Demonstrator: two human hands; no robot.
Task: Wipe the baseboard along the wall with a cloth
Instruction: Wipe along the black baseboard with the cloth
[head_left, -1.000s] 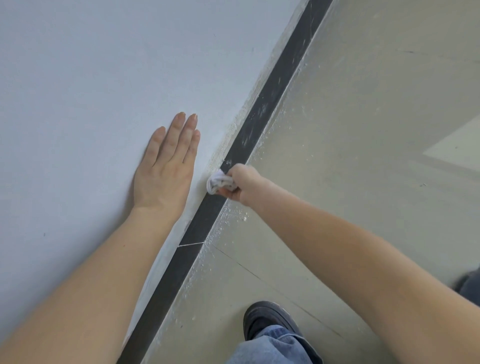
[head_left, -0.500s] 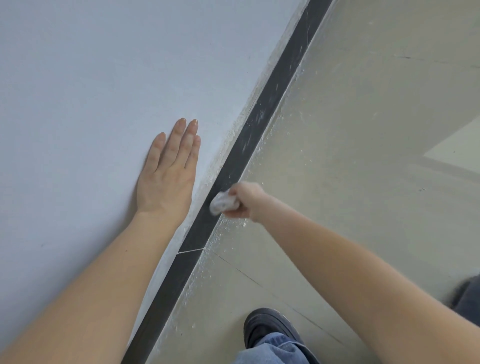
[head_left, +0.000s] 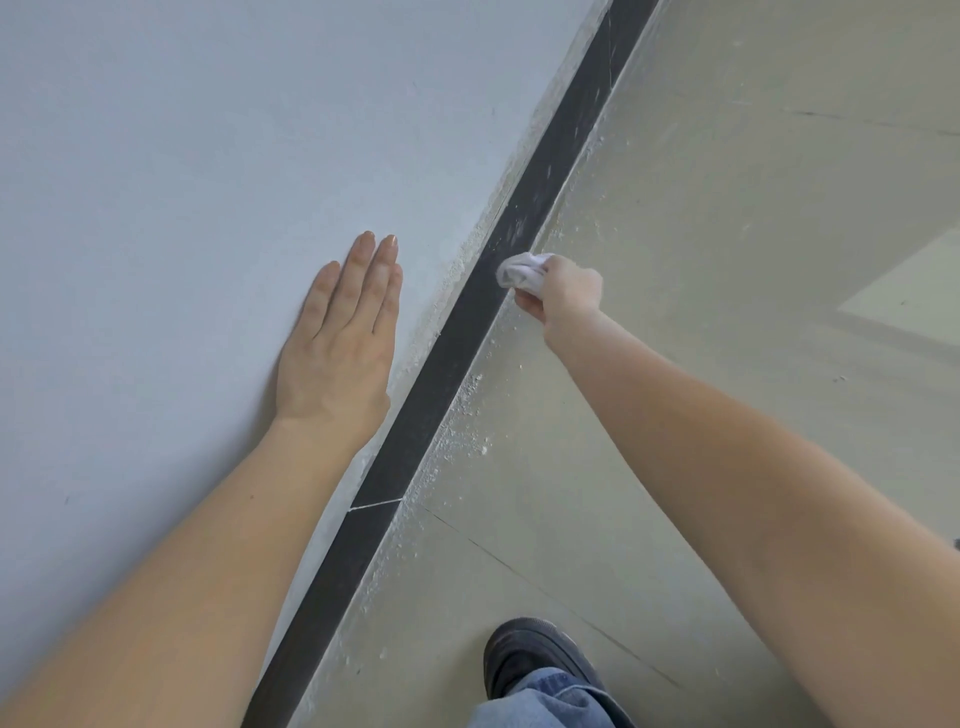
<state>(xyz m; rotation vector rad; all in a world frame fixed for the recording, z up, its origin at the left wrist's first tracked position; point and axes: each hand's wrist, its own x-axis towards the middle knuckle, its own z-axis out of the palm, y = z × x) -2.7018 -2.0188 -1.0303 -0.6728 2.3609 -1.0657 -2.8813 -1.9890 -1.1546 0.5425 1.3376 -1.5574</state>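
Note:
A dark grey baseboard (head_left: 431, 395) runs diagonally from bottom left to top right where the pale wall (head_left: 182, 156) meets the floor. My right hand (head_left: 566, 291) is shut on a small bunched white cloth (head_left: 519, 270), which presses against the baseboard. Beyond the cloth the baseboard carries white dusty streaks; nearer to me it looks darker and cleaner. My left hand (head_left: 343, 338) lies flat on the wall with the fingers straight and together, beside the baseboard and holding nothing.
White dust and crumbs lie on the beige tiled floor (head_left: 727, 208) along the baseboard's foot. A thin white joint line (head_left: 375, 505) crosses the baseboard. My dark shoe (head_left: 530, 654) and a denim trouser leg (head_left: 545, 701) stand at the bottom.
My right hand has slid the cloth farther along the baseboard, away from me, after dipping back toward me half a second ago. My left hand has stayed flat on the wall.

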